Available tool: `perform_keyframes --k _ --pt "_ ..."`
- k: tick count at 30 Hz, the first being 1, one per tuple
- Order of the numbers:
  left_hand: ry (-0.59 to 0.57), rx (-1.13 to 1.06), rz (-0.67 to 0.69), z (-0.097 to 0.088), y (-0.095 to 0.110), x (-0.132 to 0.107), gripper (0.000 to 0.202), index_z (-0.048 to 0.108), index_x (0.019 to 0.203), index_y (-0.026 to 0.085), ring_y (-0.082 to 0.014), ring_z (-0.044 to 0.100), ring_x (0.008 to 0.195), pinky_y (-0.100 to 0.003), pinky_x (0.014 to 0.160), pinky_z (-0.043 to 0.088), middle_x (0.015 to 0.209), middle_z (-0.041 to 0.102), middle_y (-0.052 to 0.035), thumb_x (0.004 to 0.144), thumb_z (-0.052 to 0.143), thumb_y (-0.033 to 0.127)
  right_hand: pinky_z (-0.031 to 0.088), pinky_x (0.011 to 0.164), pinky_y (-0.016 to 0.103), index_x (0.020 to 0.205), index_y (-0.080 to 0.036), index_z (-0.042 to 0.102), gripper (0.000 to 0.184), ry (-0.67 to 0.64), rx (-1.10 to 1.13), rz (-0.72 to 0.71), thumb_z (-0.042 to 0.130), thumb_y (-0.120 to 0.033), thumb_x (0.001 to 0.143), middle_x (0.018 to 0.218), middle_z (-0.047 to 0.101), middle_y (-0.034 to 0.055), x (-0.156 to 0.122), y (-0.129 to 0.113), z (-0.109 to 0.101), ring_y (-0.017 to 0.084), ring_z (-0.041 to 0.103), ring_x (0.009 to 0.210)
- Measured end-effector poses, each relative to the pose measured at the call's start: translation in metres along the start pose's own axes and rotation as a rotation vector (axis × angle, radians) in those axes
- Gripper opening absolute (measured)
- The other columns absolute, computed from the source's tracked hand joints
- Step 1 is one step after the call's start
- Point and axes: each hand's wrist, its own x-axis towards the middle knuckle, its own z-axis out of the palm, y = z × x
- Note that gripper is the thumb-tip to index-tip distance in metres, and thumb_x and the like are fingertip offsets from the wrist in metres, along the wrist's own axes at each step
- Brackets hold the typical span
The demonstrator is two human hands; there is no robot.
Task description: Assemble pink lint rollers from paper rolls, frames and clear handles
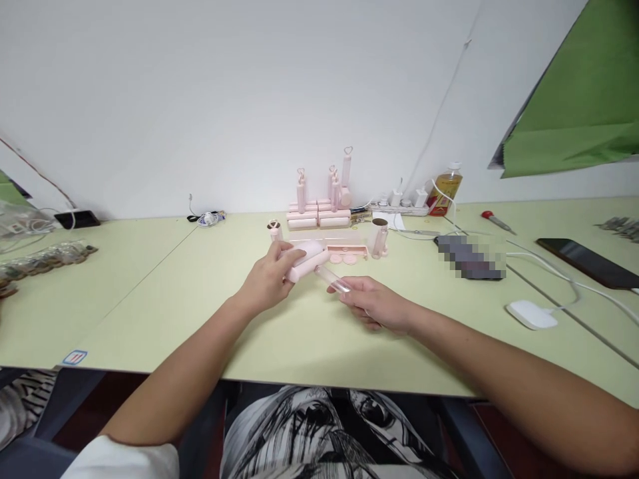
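Observation:
Over the middle of the table, my left hand (269, 276) is closed around a pale pink roller-shaped piece (310, 263), thumb on top. A clear tube-like handle (333, 279) slants down from it toward my right hand (372, 303), whose fingers are wrapped about its lower end. The handle's end is hidden in that hand. Just beyond lie a shallow pink tray-like part (346, 250) and flat pink discs (343, 259). A clear handle (380, 239) stands to their right, and another pink handle (275, 231) stands behind my left hand.
Pink rollers (318, 219) are stacked by the wall, with several heart-topped handles upright on them. A power strip (407, 207), an amber bottle (446, 189), a screwdriver (498, 222), phones (589, 261) and a white charger (532, 315) with cables occupy the right. Bagged parts (44, 261) lie far left.

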Motion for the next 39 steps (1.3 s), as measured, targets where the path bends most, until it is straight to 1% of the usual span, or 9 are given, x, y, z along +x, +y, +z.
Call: perform_keyframes --k 5,8,11,16,20,24,30,35,39 --pt "0.055 -0.034 -0.068 0.005 0.004 0.000 0.046 0.050 0.124 0.023 -0.0204 0.063 0.099 -0.028 0.068 0.053 0.124 0.057 -0.0103 0.079 0.058 0.016 0.032 0.036 0.021 0.120 -0.015 0.054 0.054 -0.137 0.178 -0.143 0.054 -0.057 0.086 0.051 0.044 -0.0075 0.002 0.002 -0.004 0.008 0.033 0.037" --pt "0.080 -0.176 -0.204 0.004 0.009 0.001 0.044 0.055 0.117 0.023 -0.0198 0.065 0.093 -0.027 0.069 0.053 0.109 0.066 -0.0063 0.076 0.067 0.031 0.037 0.039 0.024 0.128 -0.015 0.052 0.069 -0.247 0.322 -0.213 0.039 -0.069 0.087 0.059 0.053 -0.0025 -0.001 -0.003 -0.008 0.010 0.039 0.040" --pt "0.143 -0.382 -0.420 -0.001 0.013 0.003 0.048 0.058 0.112 0.021 -0.0161 0.064 0.072 -0.026 0.061 0.051 0.090 0.069 -0.0020 0.070 0.073 0.042 0.038 0.041 0.025 0.130 -0.015 0.052 0.075 -0.227 0.356 -0.279 0.032 -0.073 0.088 0.062 0.055 -0.0010 -0.004 -0.008 -0.012 0.010 0.041 0.041" --pt "0.300 -0.648 -0.631 -0.023 0.005 0.015 0.046 0.061 0.103 0.017 -0.0144 0.061 0.059 -0.024 0.049 0.046 0.076 0.066 -0.0010 0.067 0.073 0.043 0.040 0.042 0.024 0.128 -0.016 0.052 0.064 -0.166 0.288 -0.314 0.049 -0.065 0.087 0.063 0.057 -0.0019 -0.001 -0.004 -0.012 0.010 0.046 0.044" --pt "0.426 -0.661 -0.670 -0.048 -0.031 0.037 0.046 0.058 0.108 0.017 -0.0124 0.061 0.055 -0.023 0.044 0.044 0.086 0.066 -0.0029 0.070 0.070 0.042 0.040 0.043 0.023 0.127 -0.015 0.051 0.058 -0.143 0.202 -0.304 0.053 -0.058 0.088 0.066 0.059 -0.0019 0.005 0.004 -0.008 0.009 0.049 0.044" --pt "0.443 -0.561 -0.809 -0.054 -0.098 0.067 0.047 0.048 0.110 0.021 -0.0114 0.063 0.057 -0.021 0.044 0.044 0.096 0.063 -0.0045 0.072 0.070 0.038 0.042 0.046 0.022 0.128 -0.015 0.050 0.055 -0.134 0.129 -0.278 0.054 -0.054 0.090 0.069 0.059 -0.0019 0.008 0.008 -0.007 0.009 0.052 0.047" --pt "0.199 -0.492 -0.928 0.002 -0.186 0.088 0.040 0.044 0.099 0.020 -0.0096 0.060 0.057 -0.023 0.050 0.043 0.096 0.060 -0.0035 0.075 0.070 0.038 0.043 0.049 0.023 0.127 -0.016 0.052 0.050 -0.099 0.060 -0.209 0.056 -0.049 0.090 0.069 0.057 -0.0031 0.008 0.010 -0.005 0.008 0.052 0.047" --pt "0.057 -0.461 -0.932 0.054 -0.223 0.091 0.040 0.046 0.100 0.019 -0.0142 0.061 0.077 -0.025 0.065 0.047 0.100 0.062 -0.0059 0.077 0.068 0.042 0.044 0.049 0.023 0.127 -0.018 0.053 0.047 -0.113 0.057 -0.156 0.057 -0.047 0.090 0.069 0.057 -0.0033 0.011 0.016 -0.005 0.008 0.051 0.049" --pt "-0.077 -0.373 -0.883 0.070 -0.247 0.097 0.049 0.049 0.106 0.018 -0.0223 0.059 0.095 -0.030 0.076 0.047 0.108 0.063 -0.0099 0.072 0.069 0.047 0.043 0.048 0.022 0.126 -0.019 0.054 0.049 -0.102 0.064 -0.101 0.060 -0.049 0.088 0.070 0.057 -0.0030 0.012 0.019 -0.006 0.007 0.050 0.050"
